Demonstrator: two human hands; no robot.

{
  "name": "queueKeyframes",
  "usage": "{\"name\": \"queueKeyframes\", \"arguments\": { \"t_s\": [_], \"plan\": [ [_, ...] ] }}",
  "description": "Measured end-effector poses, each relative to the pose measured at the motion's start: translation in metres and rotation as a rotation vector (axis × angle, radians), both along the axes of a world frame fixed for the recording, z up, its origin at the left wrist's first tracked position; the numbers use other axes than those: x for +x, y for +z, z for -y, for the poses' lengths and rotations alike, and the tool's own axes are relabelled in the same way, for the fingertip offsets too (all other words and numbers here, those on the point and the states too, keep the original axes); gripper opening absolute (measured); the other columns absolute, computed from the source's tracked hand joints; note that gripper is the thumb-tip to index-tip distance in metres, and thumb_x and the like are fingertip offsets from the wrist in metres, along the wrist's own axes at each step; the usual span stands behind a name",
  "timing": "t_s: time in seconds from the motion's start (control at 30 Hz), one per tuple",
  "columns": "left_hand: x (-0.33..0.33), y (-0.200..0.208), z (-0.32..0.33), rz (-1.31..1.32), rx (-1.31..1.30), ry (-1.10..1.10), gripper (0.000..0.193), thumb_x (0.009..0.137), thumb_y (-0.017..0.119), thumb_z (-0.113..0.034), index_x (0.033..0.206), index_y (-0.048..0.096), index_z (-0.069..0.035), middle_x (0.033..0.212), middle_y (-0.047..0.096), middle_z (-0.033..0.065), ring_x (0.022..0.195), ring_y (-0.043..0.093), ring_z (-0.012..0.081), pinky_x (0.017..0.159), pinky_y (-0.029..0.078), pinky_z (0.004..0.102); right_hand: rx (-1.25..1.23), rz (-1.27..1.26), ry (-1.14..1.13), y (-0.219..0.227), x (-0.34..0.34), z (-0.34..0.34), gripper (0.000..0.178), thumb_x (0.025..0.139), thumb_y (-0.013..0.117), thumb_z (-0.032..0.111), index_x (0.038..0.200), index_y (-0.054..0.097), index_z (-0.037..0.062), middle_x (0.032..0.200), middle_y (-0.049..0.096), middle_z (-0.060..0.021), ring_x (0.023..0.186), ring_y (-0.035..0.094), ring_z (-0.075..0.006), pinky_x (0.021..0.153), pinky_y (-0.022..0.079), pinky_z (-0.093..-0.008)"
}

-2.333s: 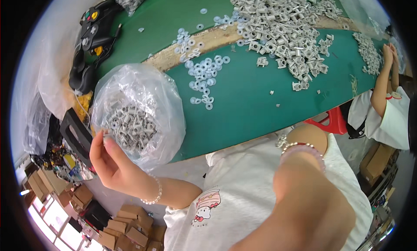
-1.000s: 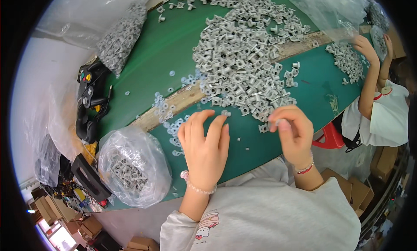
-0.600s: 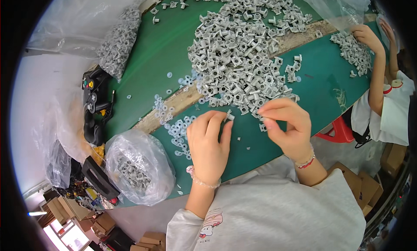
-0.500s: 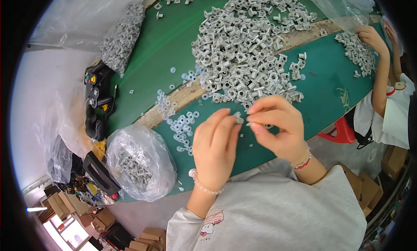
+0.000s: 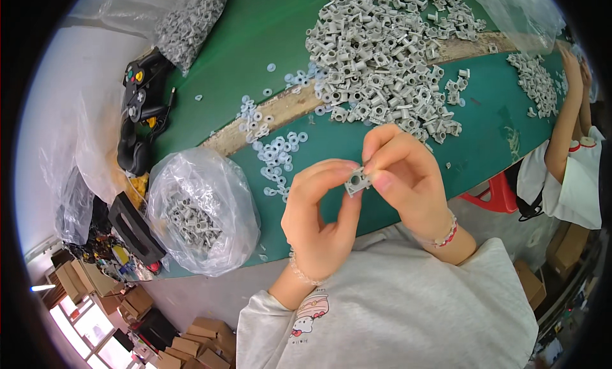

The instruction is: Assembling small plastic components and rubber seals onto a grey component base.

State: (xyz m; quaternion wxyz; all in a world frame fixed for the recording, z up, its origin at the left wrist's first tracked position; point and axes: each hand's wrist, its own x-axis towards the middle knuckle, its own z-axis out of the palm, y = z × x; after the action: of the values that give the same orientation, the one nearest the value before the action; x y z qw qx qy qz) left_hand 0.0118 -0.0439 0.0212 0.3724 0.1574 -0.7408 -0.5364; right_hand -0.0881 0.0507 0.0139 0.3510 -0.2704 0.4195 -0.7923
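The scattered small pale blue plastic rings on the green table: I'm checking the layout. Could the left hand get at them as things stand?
Probably yes: the small pale blue plastic rings lie uncovered beside the left hand, though it and the right hand hold a small grey plastic part.

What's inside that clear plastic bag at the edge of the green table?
The clear plastic bag holds a heap of small grey plastic parts, the same kind as the grey part pinched between both hands. The crinkled film hides how deep the heap goes.

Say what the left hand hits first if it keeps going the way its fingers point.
The left hand points up and right, straight at the small grey part it already pinches with the right hand. Past that, probably the grey parts heap; depth unclear.
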Motion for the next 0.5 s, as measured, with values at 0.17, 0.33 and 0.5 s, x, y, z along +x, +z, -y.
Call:
{"name": "queueKeyframes", "arguments": {
  "t_s": [0.17, 0.33, 0.5],
  "plan": [
    [0.006, 0.000, 0.009, 0.010, -0.286, 0.046, 0.038, 0.065, 0.064, 0.017, 0.096, 0.057, -0.002, 0.094, 0.062, 0.0122, 0.090, 0.063, 0.0283, 0.075, 0.051, 0.0336, 0.067, -0.197, -0.043, 0.004, 0.009, 0.011, 0.012, 0.082, 0.057, -0.001, 0.093, 0.054, 0.0033, 0.104, 0.046, -0.0090, 0.095, 0.045, -0.0140, 0.085, 0.038, -0.0285],
    [0.016, -0.002, 0.014, 0.035, -0.293, 0.056, 0.034, 0.069, 0.061, 0.020, 0.094, 0.051, -0.001, 0.093, 0.060, 0.0132, 0.092, 0.062, 0.0276, 0.080, 0.050, 0.0356, 0.105, -0.180, 0.009, -0.002, 0.013, 0.022, 0.013, 0.081, 0.057, 0.001, 0.091, 0.051, 0.0043, 0.110, 0.043, -0.0113, 0.099, 0.044, -0.0167, 0.089, 0.038, -0.0321],
    [0.019, -0.001, 0.014, -0.001, -0.102, 0.070, 0.032, 0.069, 0.062, 0.019, 0.091, 0.051, -0.001, 0.091, 0.061, 0.0125, 0.090, 0.062, 0.0258, 0.080, 0.050, 0.0346, 0.133, -0.324, -0.094, 0.002, 0.019, 0.028, 0.014, 0.081, 0.056, 0.002, 0.094, 0.053, 0.0041, 0.108, 0.049, -0.0120, 0.098, 0.048, -0.0203, 0.088, 0.040, -0.0330]
  ]
}}
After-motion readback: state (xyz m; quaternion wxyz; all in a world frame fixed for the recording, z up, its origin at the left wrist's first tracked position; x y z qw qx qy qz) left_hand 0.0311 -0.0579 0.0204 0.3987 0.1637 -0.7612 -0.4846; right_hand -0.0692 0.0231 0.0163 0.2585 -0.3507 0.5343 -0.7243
